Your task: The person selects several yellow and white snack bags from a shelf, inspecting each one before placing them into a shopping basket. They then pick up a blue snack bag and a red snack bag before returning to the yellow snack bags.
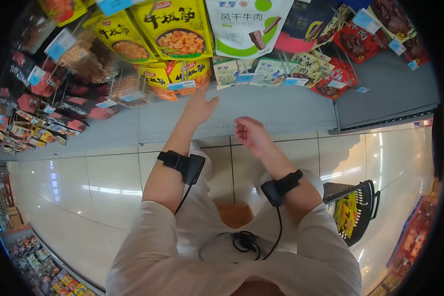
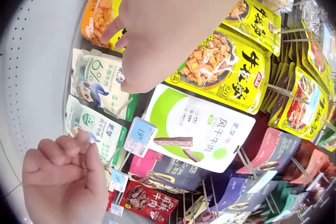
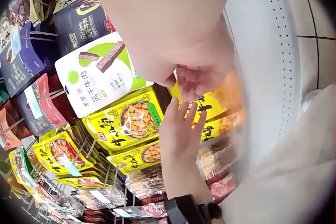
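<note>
My left hand (image 1: 201,108) reaches to the low row of yellow and orange snack packets (image 1: 188,74), its fingertips right at their lower part and its thumb spread to the side. In the left wrist view, the fingers of this hand (image 2: 149,40) overlap an orange packet (image 2: 94,19). Beside it, my right hand (image 1: 253,137) hangs in front of the shelf edge with loosely curled fingers and nothing in them. White and green dried beef packets (image 2: 102,79) lie just right of the left hand's packets in the head view. Above hang a larger yellow bag (image 1: 175,32) and a white dried beef bag (image 1: 249,29).
A grey shelf base (image 1: 271,116) runs along the front. Dark meat packs (image 1: 34,81) hang on hooks at left, red packets (image 1: 357,44) at right. A black basket (image 1: 369,217) with yellow packets stands on the tiled floor (image 1: 108,182) near the right knee.
</note>
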`<action>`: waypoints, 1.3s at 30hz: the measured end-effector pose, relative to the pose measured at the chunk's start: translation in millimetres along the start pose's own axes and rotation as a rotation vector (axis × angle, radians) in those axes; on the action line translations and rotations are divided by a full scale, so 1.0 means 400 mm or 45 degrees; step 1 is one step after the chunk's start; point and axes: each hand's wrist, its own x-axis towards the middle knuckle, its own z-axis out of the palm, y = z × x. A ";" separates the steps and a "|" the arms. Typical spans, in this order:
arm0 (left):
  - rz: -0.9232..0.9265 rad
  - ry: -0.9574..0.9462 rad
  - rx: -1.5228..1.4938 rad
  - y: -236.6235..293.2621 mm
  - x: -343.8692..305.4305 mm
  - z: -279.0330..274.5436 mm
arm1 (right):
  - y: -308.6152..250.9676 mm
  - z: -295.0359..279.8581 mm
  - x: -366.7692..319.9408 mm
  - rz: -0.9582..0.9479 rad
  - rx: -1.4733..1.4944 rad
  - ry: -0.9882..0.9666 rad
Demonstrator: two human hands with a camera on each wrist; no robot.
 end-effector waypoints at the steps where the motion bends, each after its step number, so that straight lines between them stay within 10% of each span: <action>1: -0.002 -0.029 0.042 0.001 0.010 0.004 | -0.009 0.008 0.001 -0.029 -0.060 -0.028; 14: 0.295 0.420 0.299 -0.025 0.244 0.151 | -0.114 -0.074 -0.036 -0.099 -0.194 -0.103; 39: 0.373 0.124 0.292 0.055 0.074 0.017 | -0.129 -0.123 -0.040 -0.133 -0.489 -0.015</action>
